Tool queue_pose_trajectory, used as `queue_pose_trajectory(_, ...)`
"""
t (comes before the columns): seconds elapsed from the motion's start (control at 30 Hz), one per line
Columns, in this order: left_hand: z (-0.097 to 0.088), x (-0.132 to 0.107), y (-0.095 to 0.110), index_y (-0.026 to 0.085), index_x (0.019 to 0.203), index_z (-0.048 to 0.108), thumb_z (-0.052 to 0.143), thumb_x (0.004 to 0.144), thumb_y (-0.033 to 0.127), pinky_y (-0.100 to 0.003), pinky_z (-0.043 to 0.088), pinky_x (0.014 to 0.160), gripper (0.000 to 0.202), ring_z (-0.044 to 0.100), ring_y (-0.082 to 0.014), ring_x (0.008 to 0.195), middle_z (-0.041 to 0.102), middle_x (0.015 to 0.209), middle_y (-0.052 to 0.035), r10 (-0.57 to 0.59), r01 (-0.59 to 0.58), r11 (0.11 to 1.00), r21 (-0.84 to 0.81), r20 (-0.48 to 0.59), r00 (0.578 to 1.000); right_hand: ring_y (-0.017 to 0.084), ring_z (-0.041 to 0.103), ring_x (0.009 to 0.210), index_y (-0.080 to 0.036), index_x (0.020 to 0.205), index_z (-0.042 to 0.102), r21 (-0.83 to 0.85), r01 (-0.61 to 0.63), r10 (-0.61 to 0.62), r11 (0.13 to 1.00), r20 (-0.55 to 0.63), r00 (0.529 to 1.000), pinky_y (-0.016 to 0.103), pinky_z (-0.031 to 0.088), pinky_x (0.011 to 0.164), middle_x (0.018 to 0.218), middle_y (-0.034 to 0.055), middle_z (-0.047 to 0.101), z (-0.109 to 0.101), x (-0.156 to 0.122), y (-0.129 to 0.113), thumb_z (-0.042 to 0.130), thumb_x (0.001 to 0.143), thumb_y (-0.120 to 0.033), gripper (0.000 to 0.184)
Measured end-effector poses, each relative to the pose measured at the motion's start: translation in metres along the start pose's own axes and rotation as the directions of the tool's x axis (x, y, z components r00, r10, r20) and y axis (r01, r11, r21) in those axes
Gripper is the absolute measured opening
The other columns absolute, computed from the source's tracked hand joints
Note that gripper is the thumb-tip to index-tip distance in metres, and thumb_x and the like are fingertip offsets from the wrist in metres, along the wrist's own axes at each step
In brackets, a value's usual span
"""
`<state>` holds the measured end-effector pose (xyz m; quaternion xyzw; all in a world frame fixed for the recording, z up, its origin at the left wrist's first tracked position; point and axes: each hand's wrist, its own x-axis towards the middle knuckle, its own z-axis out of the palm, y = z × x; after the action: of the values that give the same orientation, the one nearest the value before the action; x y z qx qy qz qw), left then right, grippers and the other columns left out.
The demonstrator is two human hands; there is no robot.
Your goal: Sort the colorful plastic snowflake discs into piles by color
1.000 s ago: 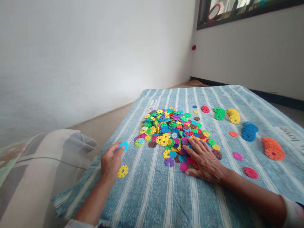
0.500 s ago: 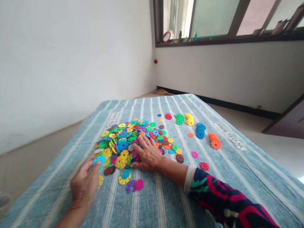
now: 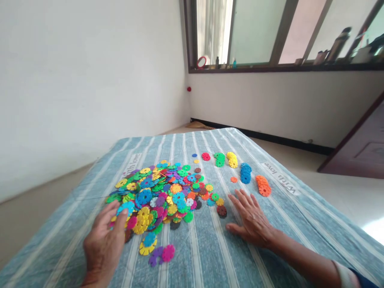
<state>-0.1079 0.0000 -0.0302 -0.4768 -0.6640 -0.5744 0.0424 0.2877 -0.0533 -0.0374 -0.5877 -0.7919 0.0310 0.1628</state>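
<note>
A large pile of colourful notched plastic discs (image 3: 156, 196) lies on the striped cloth. At its near left edge my left hand (image 3: 103, 240) pinches a light blue disc (image 3: 126, 208) between thumb and fingers. To the right of the pile, my right hand (image 3: 250, 220) hovers or rests over the cloth, fingers spread, holding nothing. Closest to it are a brown disc (image 3: 221, 211) and a small orange disc (image 3: 233, 180). Beyond it, overlapping rows of orange discs (image 3: 264, 186), blue discs (image 3: 245, 173), yellow discs (image 3: 232, 160) and green discs (image 3: 220, 160) are laid out, with a red disc (image 3: 205, 157) beside them.
The blue-and-white striped cloth (image 3: 210, 260) covers the table. In front of the pile lie a purple piece (image 3: 155, 257) and a pink disc (image 3: 168, 253). A white wall (image 3: 90, 72) stands at the left, with a window sill (image 3: 255, 69) holding small items at the back.
My right hand has lifted off the pile and moved right onto the side of the sorted rows. My left hand keeps the blue disc near the pile's edge. The view has tilted slightly up.
</note>
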Motion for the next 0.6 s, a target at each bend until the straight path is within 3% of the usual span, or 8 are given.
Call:
queue_pose_trajectory(0.1, 0.009, -0.008, 0.034, 0.021, 0.083, 0.067, 0.059, 0.071, 0.052, -0.042, 0.044, 0.103, 0.034, 0.065, -0.0248, 0.106, 0.071, 0.110, -0.0038, 0.030, -0.016, 0.993, -0.121, 0.118, 0.992, 0.038, 0.025, 0.141, -0.018, 0.145, 0.039, 0.029, -0.026, 0.025, 0.999, 0.030, 0.999, 0.063, 0.022, 0.111, 0.150, 0.0193, 0.035, 0.010, -0.003, 0.006, 0.050, 0.081, -0.070, 0.083)
queue_pose_trajectory(0.23, 0.039, -0.024, 0.079, 0.017, 0.095, 0.066, 0.056, 0.081, 0.045, -0.040, 0.046, 0.103, 0.032, 0.063, -0.0233, 0.109, 0.069, 0.113, -0.0089, 0.195, -0.128, 0.958, -0.256, 0.259, 0.946, 0.038, 0.022, 0.142, -0.017, 0.147, 0.036, 0.107, 0.006, -0.009, 0.994, 0.033, 0.999, 0.062, 0.020, 0.112, 0.153, 0.0197, 0.030, 0.020, 0.019, -0.014, 0.051, 0.081, -0.070, 0.087)
queue_pose_trajectory(0.3, 0.057, -0.034, 0.092, 0.016, 0.094, 0.065, 0.055, 0.085, 0.041, -0.039, 0.049, 0.099, 0.028, 0.064, -0.0227, 0.108, 0.068, 0.113, -0.0112, 0.286, -0.200, 0.930, -0.309, 0.265, 0.921, 0.037, 0.020, 0.143, -0.017, 0.148, 0.033, 0.153, 0.025, -0.031, 0.988, 0.036, 0.999, 0.060, 0.020, 0.113, 0.154, 0.0194, 0.028, 0.023, 0.034, -0.027, 0.053, 0.079, -0.071, 0.089)
queue_pose_trajectory(0.43, 0.080, -0.050, 0.097, 0.015, 0.093, 0.062, 0.053, 0.090, 0.031, -0.039, 0.051, 0.097, 0.019, 0.064, -0.0222, 0.107, 0.068, 0.112, -0.0127, 0.456, -0.373, 0.871, -0.320, 0.244, 0.856, 0.038, 0.018, 0.143, -0.012, 0.150, 0.028, 0.224, 0.048, -0.064, 0.973, 0.065, 0.996, 0.059, 0.020, 0.114, 0.154, 0.0221, 0.026, 0.027, 0.065, -0.050, 0.057, 0.077, -0.070, 0.097)
queue_pose_trajectory(0.6, 0.077, -0.058, 0.085, 0.017, 0.096, 0.058, 0.054, 0.090, 0.021, -0.037, 0.051, 0.097, 0.008, 0.062, -0.0211, 0.111, 0.065, 0.116, -0.0119, 0.590, -0.523, 0.801, -0.291, 0.241, 0.770, 0.041, 0.015, 0.143, -0.010, 0.149, 0.029, 0.285, 0.111, -0.136, 0.952, 0.070, 0.988, 0.060, 0.022, 0.112, 0.154, 0.0245, 0.023, 0.034, 0.093, -0.078, 0.061, 0.077, -0.065, 0.096)
